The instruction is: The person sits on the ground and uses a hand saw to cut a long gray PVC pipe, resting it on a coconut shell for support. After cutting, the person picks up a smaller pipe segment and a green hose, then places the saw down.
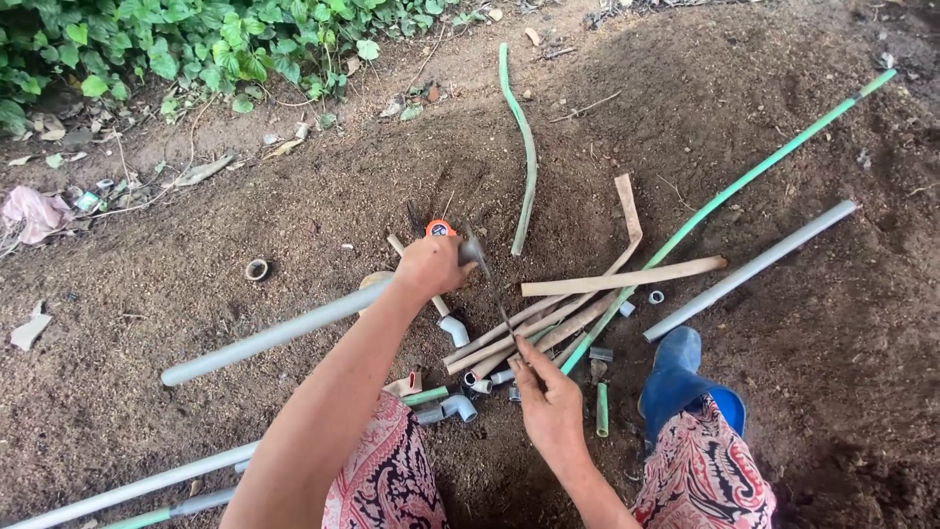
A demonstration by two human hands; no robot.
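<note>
Mid-way through sorting, by the look of it: left hand (431, 264) closed around a small orange-topped tool (441, 228) above the pipe pile (548, 318) at the middle of the soil patch (245, 235), right hand (548, 402) pinching a thin brown pipe strip (510, 331), loose elbow fittings (456, 330) yet ungathered.

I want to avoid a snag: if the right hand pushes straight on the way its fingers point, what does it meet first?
Probably the bundle of tan pipe strips, lying just beyond the right hand; depth is unclear.
</note>
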